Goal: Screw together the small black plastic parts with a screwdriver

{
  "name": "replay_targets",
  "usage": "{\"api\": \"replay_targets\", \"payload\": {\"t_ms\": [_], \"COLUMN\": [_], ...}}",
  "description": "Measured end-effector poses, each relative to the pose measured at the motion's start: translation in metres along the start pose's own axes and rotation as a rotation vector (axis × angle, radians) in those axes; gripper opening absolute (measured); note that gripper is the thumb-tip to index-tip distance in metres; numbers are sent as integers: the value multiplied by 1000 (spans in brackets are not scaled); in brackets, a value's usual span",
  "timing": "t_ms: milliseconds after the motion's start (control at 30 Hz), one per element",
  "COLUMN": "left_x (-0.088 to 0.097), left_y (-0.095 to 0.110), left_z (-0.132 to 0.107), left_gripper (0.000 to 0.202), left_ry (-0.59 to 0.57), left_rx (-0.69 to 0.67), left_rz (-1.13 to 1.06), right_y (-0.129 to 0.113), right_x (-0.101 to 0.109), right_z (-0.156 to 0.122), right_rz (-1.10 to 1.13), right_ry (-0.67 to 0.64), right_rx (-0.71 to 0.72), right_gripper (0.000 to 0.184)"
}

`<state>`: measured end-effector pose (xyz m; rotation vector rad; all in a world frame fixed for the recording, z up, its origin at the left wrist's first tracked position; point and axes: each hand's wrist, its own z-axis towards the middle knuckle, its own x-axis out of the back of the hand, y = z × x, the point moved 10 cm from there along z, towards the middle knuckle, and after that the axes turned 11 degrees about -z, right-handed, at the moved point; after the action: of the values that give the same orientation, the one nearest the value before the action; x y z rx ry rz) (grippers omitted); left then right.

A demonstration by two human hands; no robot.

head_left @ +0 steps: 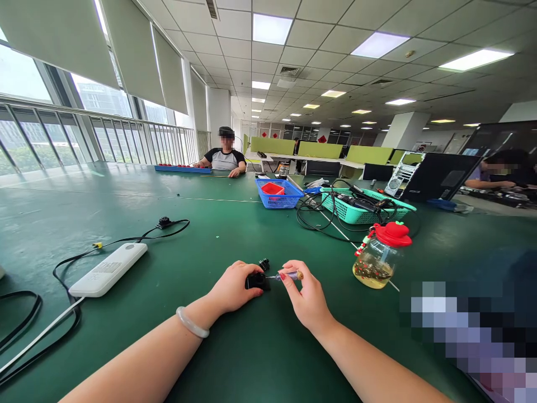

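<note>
My left hand [235,286] is closed on a small black part [257,280] and presses it onto the green table [235,218]. My right hand [305,294] pinches a small screwdriver [283,276] whose metal tip points left into that black part. Another small black piece [264,263] lies on the table just behind them. A pale bangle [192,323] sits on my left wrist.
A white power bank [108,269] with cables lies at the left. A glass jar with a red lid [380,254] stands to the right. Behind are a blue basket [277,193] and a green basket [361,205] with cables. Other people sit at the far end and right.
</note>
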<state>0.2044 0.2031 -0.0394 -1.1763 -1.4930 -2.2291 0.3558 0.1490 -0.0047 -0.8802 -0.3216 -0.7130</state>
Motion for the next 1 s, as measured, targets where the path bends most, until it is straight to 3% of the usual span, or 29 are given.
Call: {"api": "replay_targets", "payload": {"t_ms": [200,700,867,1000], "left_x": [0,-3,-4,-4], "left_y": [-2,-5,0,2], "left_z": [0,0,0,-1], "left_gripper": [41,48,43,40], "left_ry": [2,-15,-34,-40], "left_rx": [25,23,-10,-21], "left_rz": [-6,-8,-11,-2], "right_y": [2,3,18,20], "right_x": [9,9,16,13], "right_z": [-4,2,-1,-1], "right_rz": [25,-16,66,92], "right_ry": [79,81,157,128], "right_rx": [19,-8,-111,-120], "right_gripper": [17,16,36,41]}}
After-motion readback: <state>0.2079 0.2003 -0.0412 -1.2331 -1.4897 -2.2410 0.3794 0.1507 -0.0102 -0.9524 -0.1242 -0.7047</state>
